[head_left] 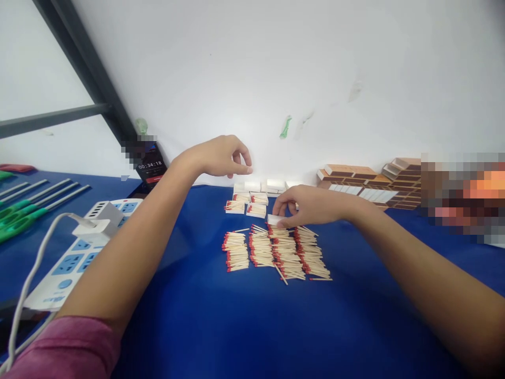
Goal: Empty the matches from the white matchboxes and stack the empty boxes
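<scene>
My left hand (225, 156) hangs in the air in front of the wall, above the filled trays. Its fingers are loosely bent, and I see nothing between thumb and index finger. My right hand (302, 205) grips a small white matchbox tray (274, 220) by its right end, low over the top of the match piles; the tray's inside is hard to make out. Beneath it lie several columns of red-tipped matches (261, 247) on the blue table (236, 326). White trays with matches in them (256, 211) stand just left of my right hand.
White trays (276, 185) line the wall. Stacked brown matchbox sleeves (351, 173) stand at the right. On the left are a power strip (67, 263) with a white charger and cable, green-handled tools (23, 216), and a phone (152, 166) showing a timer. A dark metal frame (79, 52) rises behind.
</scene>
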Available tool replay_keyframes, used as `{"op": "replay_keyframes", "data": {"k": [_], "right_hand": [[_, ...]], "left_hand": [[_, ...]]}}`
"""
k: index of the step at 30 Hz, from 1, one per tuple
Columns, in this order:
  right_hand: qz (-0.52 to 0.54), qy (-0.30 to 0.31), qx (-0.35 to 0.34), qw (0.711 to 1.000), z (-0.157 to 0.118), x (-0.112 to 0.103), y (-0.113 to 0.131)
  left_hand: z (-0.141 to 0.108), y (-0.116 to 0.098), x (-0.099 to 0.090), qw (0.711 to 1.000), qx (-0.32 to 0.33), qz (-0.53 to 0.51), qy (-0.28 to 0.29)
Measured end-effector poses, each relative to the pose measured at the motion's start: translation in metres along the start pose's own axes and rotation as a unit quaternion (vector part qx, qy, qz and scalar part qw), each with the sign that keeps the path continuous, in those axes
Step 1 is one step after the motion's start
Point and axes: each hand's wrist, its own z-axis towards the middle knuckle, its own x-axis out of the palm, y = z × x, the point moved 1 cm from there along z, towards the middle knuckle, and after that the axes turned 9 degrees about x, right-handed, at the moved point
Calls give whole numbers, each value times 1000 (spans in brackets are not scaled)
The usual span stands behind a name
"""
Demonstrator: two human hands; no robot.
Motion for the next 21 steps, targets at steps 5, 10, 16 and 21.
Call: {"op": "replay_keyframes", "data": {"k": [5,10,16,21], "right_hand": [[14,-19,-3,1000,0,-6,-6],[81,-33,-12,996,1,-13,-20],[326,-14,33,945,2,-15,-31],[445,-8,16,896,3,-16,-29]], "left_hand": [[6,4,14,997,4,7,72],[14,3,41,989,37,-10,144],[19,-18,48,987,153,-57,-4],[18,-28,46,979,186,-62,-48]]}}
